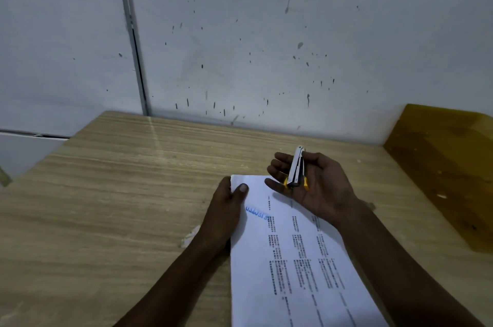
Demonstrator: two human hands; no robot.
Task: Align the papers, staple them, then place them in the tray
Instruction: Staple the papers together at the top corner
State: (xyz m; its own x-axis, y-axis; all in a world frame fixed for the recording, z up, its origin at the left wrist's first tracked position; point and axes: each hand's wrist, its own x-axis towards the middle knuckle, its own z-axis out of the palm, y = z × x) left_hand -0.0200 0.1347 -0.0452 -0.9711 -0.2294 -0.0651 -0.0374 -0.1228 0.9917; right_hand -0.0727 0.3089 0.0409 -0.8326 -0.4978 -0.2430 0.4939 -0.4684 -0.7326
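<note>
Papers, a thin white printed stack, lie flat on the wooden tabletop, running from the person's body out to the two hands. The left hand pins the stack's far left corner, thumb on top and fingers curled under or beside the edge. The right hand hovers palm up just above the far right corner, loosely cradling a small metal stapler with yellow trim across half-open fingers. The sheets look light and floppy and likely to slide apart, so pressing near the corner to be stapled seems wise. The stapler looks rigid, light, and best gripped around its body. Beyond the right hand, at the tabletop's right edge, stands a yellow tray; its inside is not clearly visible, so its contents cannot be told.
</note>
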